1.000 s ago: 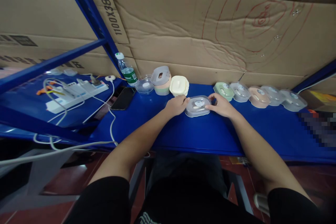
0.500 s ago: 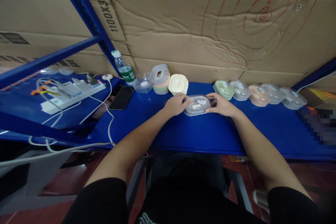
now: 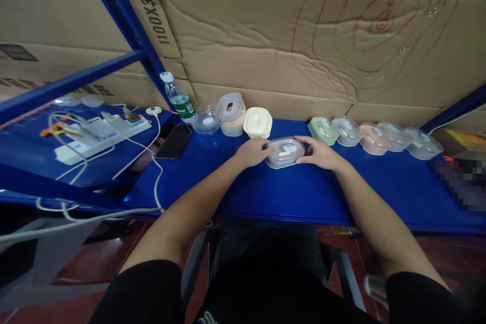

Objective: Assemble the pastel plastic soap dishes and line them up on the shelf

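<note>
A grey oval container with a clear lid rests on the blue table in front of me; a round sticker and a small pale piece show on its top. My left hand grips its left end, thumb over the lid's edge. At the other end, my right hand holds it between thumb and curled fingers. Just behind my left hand sits a stack of cream lids. To the left of that stands a pile of grey, peach and green tubs, beside some clear round lids.
Along the back right stand similar lidded containers: green, grey, peach and more grey. At left are a water bottle, a black phone and a white power strip with trailing cables. Cardboard walls the back.
Both hands stay at the ends of the container, with only a slight shift of the right fingers and left thumb. The whole view has moved a little.
</note>
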{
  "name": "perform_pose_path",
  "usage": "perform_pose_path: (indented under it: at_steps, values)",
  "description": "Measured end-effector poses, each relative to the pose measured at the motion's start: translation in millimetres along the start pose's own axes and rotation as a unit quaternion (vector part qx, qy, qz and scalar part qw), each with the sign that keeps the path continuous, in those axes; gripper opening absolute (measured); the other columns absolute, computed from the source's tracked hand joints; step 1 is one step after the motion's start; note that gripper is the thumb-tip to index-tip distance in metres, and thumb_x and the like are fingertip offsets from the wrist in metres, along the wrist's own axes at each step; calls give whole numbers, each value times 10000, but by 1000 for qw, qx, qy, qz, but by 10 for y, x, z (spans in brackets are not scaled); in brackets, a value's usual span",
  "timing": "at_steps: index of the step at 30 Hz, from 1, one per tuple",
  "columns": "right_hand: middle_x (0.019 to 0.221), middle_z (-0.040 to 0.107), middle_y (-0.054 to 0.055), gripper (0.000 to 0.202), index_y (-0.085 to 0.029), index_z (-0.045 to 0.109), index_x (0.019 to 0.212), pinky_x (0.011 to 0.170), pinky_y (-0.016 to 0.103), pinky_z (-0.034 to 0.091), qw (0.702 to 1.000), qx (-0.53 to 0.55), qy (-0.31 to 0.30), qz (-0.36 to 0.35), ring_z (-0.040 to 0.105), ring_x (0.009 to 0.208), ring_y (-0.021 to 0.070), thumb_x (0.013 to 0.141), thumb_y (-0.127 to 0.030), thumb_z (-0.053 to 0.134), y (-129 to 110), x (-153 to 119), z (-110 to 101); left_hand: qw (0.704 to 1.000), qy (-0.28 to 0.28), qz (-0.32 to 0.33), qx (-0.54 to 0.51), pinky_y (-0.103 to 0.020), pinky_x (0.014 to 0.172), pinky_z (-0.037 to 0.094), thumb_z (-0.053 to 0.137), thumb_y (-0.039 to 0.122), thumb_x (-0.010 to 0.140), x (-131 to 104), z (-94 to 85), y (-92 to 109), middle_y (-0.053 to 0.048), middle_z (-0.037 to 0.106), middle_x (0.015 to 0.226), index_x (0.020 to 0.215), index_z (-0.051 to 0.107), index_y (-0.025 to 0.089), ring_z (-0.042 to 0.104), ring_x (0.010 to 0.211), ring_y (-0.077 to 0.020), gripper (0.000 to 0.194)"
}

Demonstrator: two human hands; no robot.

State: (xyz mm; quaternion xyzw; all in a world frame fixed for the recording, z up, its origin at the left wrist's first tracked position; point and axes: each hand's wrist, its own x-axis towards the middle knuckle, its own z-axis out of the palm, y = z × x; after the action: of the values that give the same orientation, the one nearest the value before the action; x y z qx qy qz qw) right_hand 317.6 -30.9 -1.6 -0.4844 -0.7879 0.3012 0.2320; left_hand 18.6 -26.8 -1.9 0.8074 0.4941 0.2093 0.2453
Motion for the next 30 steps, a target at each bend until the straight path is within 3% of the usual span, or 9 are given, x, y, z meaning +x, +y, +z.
perform_pose_path:
  at_steps: [4, 6, 8, 10, 12, 17, 19, 24, 30]
  values:
    - [1369, 710, 157, 939, -210, 513, 1598, 985, 554, 597, 998, -48, 1, -39, 699, 1194, 377, 790, -567, 829, 61, 4, -32, 999, -5, -21, 27, -366, 856, 521, 510, 616, 987, -37, -33, 76, -67, 786, 1051, 1011, 767, 223, 710, 960, -240, 470]
    - [1528, 612, 159, 805, -223, 552, 1570, 1149, 604, 491, 993, -93, 50, -55, 577, 1405, 395, 837, -464, 781, 104, 16, -48, 999, -3, -29, 42, -368, 858, 521, 474, 630, 1005, -60, -38, 115, -65, 793, 1036, 986, 773, 233, 717, 978, -250, 497]
    - [1562, 591, 138, 648, -227, 610, 1519, 1236, 607, 400, 984, -129, 114, -48, 518, 1476, 372, 887, -349, 686, 115, 24, -66, 998, -5, -28, 52, -376, 875, 523, 433, 651, 1020, -78, -25, 140, -70, 801, 1057, 978, 788, 240, 722, 1026, -265, 545]
    - [1519, 634, 117, 544, -231, 657, 1468, 1248, 579, 399, 976, -139, 162, -49, 558, 1447, 338, 933, -301, 592, 67, 15, -69, 998, -8, -14, 57, -385, 896, 524, 421, 667, 1024, -88, 1, 152, -73, 804, 1092, 999, 802, 246, 723, 1064, -275, 569]
    - [1494, 658, 102, 493, -241, 670, 1449, 1227, 550, 439, 972, -133, 178, -73, 602, 1404, 316, 982, -352, 558, -34, -11, -40, 998, -12, 13, 56, -388, 922, 523, 436, 662, 1023, -92, 27, 152, -72, 800, 1125, 1049, 804, 251, 720, 1085, -271, 552]
    - [1604, 565, 78, 688, -289, 602, 1522, 1190, 543, 486, 979, -148, 87, -110, 569, 1445, 346, 906, -559, 745, -260, -71, 114, 994, -51, 76, 55, -392, 931, 529, 503, 620, 1007, -86, 58, 119, -75, 780, 1123, 1255, 749, 230, 710, 1078, -258, 523]
    - [1622, 545, 67, 693, -310, 604, 1522, 1172, 554, 504, 979, -169, 66, -96, 560, 1454, 360, 889, -535, 775, -259, -65, 134, 993, -65, 84, 59, -388, 941, 530, 529, 599, 999, -82, 67, 100, -74, 773, 1124, 1309, 721, 221, 707, 1085, -254, 524]
    - [1583, 583, 82, 582, -280, 674, 1443, 1191, 570, 484, 975, -190, 95, -63, 586, 1430, 363, 887, -412, 785, -152, -26, 40, 990, -74, 100, 61, -382, 998, 519, 562, 569, 999, -76, 97, 57, -85, 750, 1176, 1329, 703, 217, 701, 1128, -249, 502]
    - [1546, 620, 88, 549, -267, 706, 1382, 1170, 563, 502, 977, -179, 101, -56, 636, 1375, 357, 854, -380, 807, -98, -6, -6, 990, -73, 102, 65, -383, 992, 524, 574, 559, 1002, -79, 101, 49, -85, 740, 1167, 1337, 698, 205, 704, 1109, -252, 502]
